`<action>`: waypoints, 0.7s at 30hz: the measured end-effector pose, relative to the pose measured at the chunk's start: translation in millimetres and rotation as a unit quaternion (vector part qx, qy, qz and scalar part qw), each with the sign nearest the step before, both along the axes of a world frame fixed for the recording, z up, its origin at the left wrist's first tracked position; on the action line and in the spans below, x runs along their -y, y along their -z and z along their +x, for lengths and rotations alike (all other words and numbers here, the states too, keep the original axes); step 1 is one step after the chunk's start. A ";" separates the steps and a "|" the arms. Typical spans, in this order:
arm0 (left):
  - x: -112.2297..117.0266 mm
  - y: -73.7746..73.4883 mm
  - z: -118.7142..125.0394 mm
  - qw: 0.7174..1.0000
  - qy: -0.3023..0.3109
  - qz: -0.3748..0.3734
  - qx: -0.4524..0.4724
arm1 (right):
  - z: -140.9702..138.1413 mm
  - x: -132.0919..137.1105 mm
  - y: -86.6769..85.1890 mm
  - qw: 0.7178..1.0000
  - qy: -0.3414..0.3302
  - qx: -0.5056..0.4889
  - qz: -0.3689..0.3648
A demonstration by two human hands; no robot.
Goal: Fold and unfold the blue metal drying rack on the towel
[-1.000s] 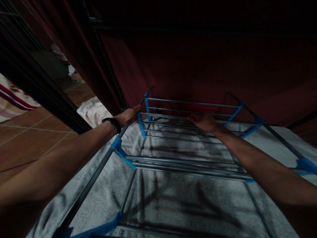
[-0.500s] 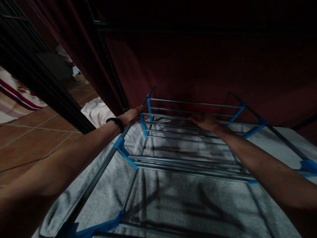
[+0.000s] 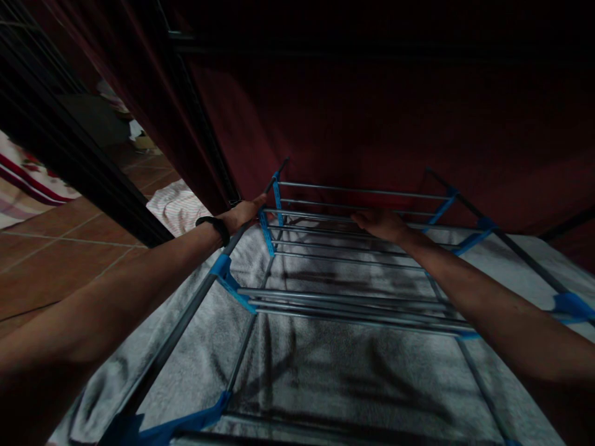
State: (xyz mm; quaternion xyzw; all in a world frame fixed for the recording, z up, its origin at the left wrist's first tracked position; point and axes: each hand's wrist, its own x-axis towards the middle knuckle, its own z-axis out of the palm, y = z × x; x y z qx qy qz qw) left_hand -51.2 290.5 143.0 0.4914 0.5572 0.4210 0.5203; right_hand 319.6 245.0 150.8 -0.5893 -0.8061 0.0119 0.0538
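Observation:
A rack of grey metal tubes with blue plastic brackets (image 3: 232, 286) lies stretched out in front of me over a grey blanket (image 3: 297, 365). My left hand (image 3: 244, 212), with a black band at its wrist, is closed around the rack's left side pole near the far end, beside a blue bracket. Some of its fingers are hidden behind the pole. Farther right, my right hand (image 3: 381, 224) has its fingers curled over a cross tube (image 3: 316, 215) of one of the far tiers. Its fingertips are out of sight.
A dark red curtain (image 3: 372, 124) hangs behind the far end, with black metal bars (image 3: 88, 155) at the left. Striped cloth (image 3: 179, 204) and tiled floor (image 3: 60, 254) lie left of the blanket. A patterned cover (image 3: 32, 179) shows at the left edge.
The view has shifted slightly, so everything appears a little farther left. Both hands keep their places on the rack, and no part of it has visibly moved.

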 end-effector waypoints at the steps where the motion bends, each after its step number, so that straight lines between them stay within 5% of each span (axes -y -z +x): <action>1: 1.4 -1.6 0.4 1.000 0.001 -0.002 -0.003 | -0.3 0.3 0.2 1.000 0.001 0.001 0.003; 10: 3.3 -11.4 2.3 0.997 0.000 -0.016 -0.071 | -4.3 3.6 -2.9 1.000 0.017 -0.006 -0.002; 15: -4.6 -10.6 -2.6 0.992 0.026 -0.042 -0.115 | -3.3 7.5 -2.3 0.998 -0.046 -0.032 0.023; 18: -8.3 -9.0 -5.1 0.987 0.037 -0.033 -0.152 | 14.5 17.3 -12.2 0.994 -0.071 -0.026 0.084; 21: -7.2 -14.0 -3.8 0.969 0.020 0.066 -0.236 | 62.1 35.8 -29.8 0.990 -0.021 0.007 0.140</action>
